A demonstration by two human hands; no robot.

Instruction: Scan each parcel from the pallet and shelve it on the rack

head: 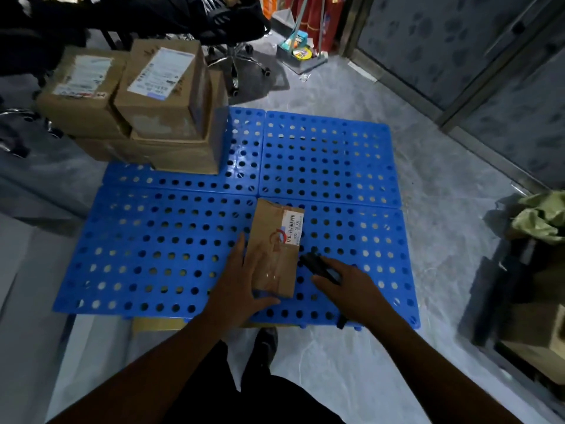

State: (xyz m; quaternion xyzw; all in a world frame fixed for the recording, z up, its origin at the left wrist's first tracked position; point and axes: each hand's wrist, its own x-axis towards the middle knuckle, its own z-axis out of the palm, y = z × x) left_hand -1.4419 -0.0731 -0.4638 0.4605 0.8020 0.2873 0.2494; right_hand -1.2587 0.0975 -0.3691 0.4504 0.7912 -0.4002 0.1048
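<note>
Underfoot, the head view shows a pale grey floor (443, 240) under wrinkled clear sheeting. On it lies a blue plastic pallet (330, 154), made of four panels butted together and pierced all over with round holes.

Near the pallet's front edge, about midway across, a small brown parcel (275, 249) lies flat. It is sealed with clear tape and has a white barcode label (292, 224) at its far right corner. The left grip (238, 280) lies spread at the parcel's near left corner, fingers straight, thumb stretched along the near end, touching the cardboard without closing on it. The right grip (345, 286) is just beside the parcel's right side, closed round a black scanner (315, 263) whose head points toward the parcel.

A stack of larger cardboard boxes (171, 117) with white labels sits on the pallet's far left corner, overhanging onto the floor. Behind it are dark fabric and the chrome castor base of an office chair (237, 61).

Farther back stand red items (315, 19) and a grey tray of colourful clutter (301, 55). A metal-framed door with patterned frosted panels (458, 56) runs along the right. Cartons holding crumpled green wrapping (541, 215) sit by the right edge. A flat piece of cardboard (159, 324) pokes out from under the pallet's near edge.
</note>
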